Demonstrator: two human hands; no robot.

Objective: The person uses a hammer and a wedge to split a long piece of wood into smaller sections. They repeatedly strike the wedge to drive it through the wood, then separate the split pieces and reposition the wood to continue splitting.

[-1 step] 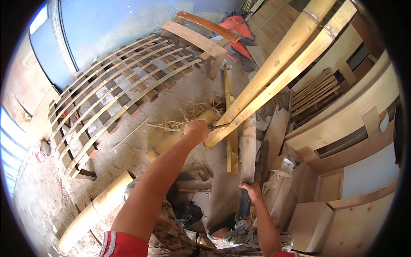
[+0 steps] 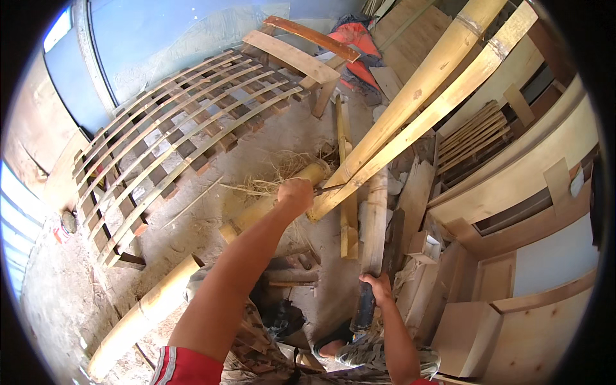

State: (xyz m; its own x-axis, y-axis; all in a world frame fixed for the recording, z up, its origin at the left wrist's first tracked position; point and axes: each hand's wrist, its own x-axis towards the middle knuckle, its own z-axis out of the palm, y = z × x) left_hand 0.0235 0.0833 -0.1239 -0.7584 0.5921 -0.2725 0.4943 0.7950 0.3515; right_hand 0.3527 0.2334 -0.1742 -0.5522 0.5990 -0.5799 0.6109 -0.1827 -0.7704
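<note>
My left hand (image 2: 296, 194) is closed round the handle of a knife (image 2: 328, 188). Its dark blade sits in the split of a long yellow bamboo pole (image 2: 417, 90), whose two halves spread apart toward the upper right. In my right hand (image 2: 377, 287) is a thick wooden plank (image 2: 374, 237), gripped near its dark lower end. The plank stands tilted, its top just below the split bamboo. Under my left forearm lies a bamboo log (image 2: 256, 212), partly hidden by the arm. My fingers on the handle are mostly out of sight.
Bamboo slats form a lattice (image 2: 179, 141) over rows of bricks on the left. Another bamboo pole (image 2: 144, 314) lies at lower left, and a half bamboo piece (image 2: 347, 218) beside the plank. A wooden bench (image 2: 292, 56) stands behind. Wooden furniture panels (image 2: 513, 218) line the right.
The plank in my right hand and the split bamboo have shifted very slightly to the right. The knife and my left hand have moved a little with them.
</note>
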